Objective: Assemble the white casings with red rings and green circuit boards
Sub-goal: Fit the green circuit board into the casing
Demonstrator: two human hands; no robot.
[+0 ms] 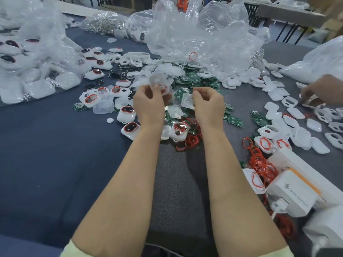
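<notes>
My left hand (148,102) pinches a white casing (159,81) and holds it up above the pile; a red ring shows at its lower edge. My right hand (208,103) grips a translucent white part (187,101) just to the right of it. Under both hands lies a heap of green circuit boards (187,78) mixed with white casings. Loose red rings (192,140) lie between my wrists, and more red rings (259,160) trail off at the right. Assembled casings with red rings (130,127) sit left of my left wrist.
Crumpled clear plastic bags (200,34) rise behind the pile, and bagged casings (27,58) fill the far left. White casing halves (295,113) spread at the right, where another person's hand (321,90) works. A white charger box (291,193) sits at the near right.
</notes>
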